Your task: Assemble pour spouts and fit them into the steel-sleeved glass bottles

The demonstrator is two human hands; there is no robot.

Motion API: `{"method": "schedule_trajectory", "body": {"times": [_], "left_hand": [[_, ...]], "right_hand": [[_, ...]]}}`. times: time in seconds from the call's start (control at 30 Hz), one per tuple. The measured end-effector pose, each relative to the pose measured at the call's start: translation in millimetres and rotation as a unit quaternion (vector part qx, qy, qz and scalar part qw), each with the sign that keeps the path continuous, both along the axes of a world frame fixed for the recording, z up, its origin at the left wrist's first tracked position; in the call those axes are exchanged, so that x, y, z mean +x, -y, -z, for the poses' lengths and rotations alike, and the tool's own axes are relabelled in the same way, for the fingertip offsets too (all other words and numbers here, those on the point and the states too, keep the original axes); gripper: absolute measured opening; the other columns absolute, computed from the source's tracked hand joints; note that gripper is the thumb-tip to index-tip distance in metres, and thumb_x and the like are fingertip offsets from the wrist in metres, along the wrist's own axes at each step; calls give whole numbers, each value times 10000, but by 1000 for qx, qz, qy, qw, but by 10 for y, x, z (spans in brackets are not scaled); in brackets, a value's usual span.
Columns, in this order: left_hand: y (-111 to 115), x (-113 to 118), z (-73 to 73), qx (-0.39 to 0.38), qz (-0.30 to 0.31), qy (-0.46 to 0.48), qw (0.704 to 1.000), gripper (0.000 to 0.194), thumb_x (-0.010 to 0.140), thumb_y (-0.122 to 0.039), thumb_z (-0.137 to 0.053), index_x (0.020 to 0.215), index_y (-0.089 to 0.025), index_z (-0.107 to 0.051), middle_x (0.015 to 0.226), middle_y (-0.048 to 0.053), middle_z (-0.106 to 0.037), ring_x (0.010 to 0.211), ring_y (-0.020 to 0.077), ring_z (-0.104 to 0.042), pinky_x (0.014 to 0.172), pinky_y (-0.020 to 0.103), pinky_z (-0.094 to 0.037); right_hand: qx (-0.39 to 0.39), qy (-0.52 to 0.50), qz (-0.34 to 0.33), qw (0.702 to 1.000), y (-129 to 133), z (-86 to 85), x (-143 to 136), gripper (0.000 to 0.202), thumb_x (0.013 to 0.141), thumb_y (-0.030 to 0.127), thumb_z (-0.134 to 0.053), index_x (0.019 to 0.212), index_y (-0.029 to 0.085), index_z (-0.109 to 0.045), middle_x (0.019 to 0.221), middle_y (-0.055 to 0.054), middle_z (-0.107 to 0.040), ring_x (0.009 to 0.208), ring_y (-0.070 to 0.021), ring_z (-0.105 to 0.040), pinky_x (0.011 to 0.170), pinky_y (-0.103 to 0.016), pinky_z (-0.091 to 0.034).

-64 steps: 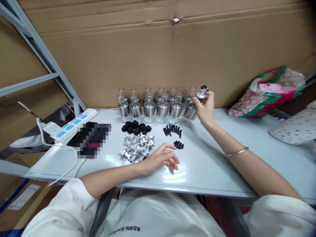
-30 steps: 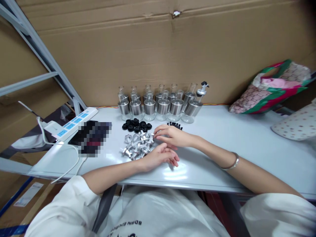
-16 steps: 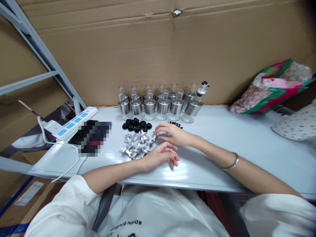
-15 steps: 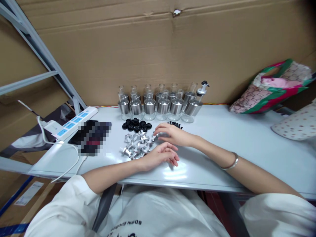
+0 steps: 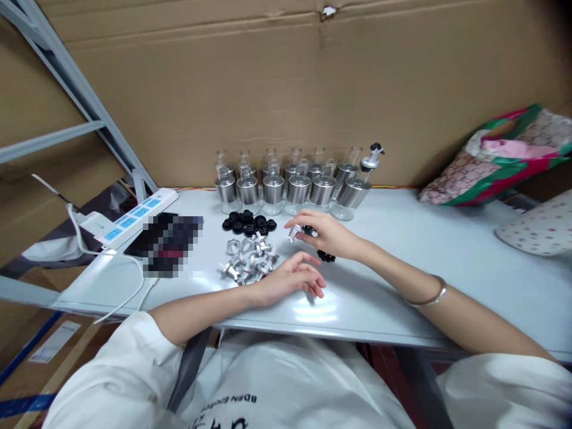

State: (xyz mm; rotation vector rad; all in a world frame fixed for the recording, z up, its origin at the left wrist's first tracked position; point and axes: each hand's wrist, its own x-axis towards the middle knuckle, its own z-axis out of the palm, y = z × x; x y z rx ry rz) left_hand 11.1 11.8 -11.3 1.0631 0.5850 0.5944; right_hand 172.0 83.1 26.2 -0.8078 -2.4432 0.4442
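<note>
Between the thumb and fingers of my right hand (image 5: 333,235) is a silver spout piece (image 5: 294,232), held above the table. My left hand (image 5: 292,279) rests palm-side inward near the table's front, fingers loosely curled and apart, holding nothing. Just left of it lies a pile of silver spout pieces (image 5: 250,260). Black stoppers (image 5: 248,223) are heaped behind that pile. Small black parts (image 5: 326,256) show under my right hand, partly hidden. Glass bottles with metal sleeves (image 5: 273,190) stand in rows behind; the rightmost front bottle (image 5: 352,193) carries a spout.
A power strip (image 5: 138,218) and a dark, pixelated device (image 5: 172,244) with white cables lie on the left of the table (image 5: 402,304). A patterned bag (image 5: 473,170) and a dotted white item (image 5: 536,229) are at the right. Cardboard stands behind the bottles.
My right hand has lifted off the silver pile and moved slightly right with a silver spout piece in its fingers. My left hand has barely moved. The view has shifted slightly.
</note>
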Motion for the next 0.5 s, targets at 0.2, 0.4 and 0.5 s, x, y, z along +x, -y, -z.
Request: {"method": "schedule_trajectory", "body": {"times": [0.2,0.4,0.5], "left_hand": [[-15,25,40,-33,-14,23,999,415,705,-337,-707,972,-151,-450,804,33,-620,664,142,-628,688,316,-446],[-24,54,32,-49,-26,15,998,486,623,-525,-739,777,-101,-555,794,54,-597,643,140,-609,679,321,-452],[-18,52,14,-48,-30,10,998,522,589,-555,-757,766,-102,-567,769,46,-597,642,144,-609,686,322,-458]], "right_hand": [[-109,12,-71,991,82,-140,42,261,888,251,-502,1084,168,-652,967,-81,-558,851,-169,-567,762,-312,-469],[-182,59,-115,975,199,-318,51,176,825,255,-588,950,155,-663,916,-50,-617,805,-147,-575,741,-278,-458],[-160,81,-102,978,258,-377,36,148,818,229,-589,930,162,-658,918,-46,-628,792,-147,-579,739,-280,-448]]}}
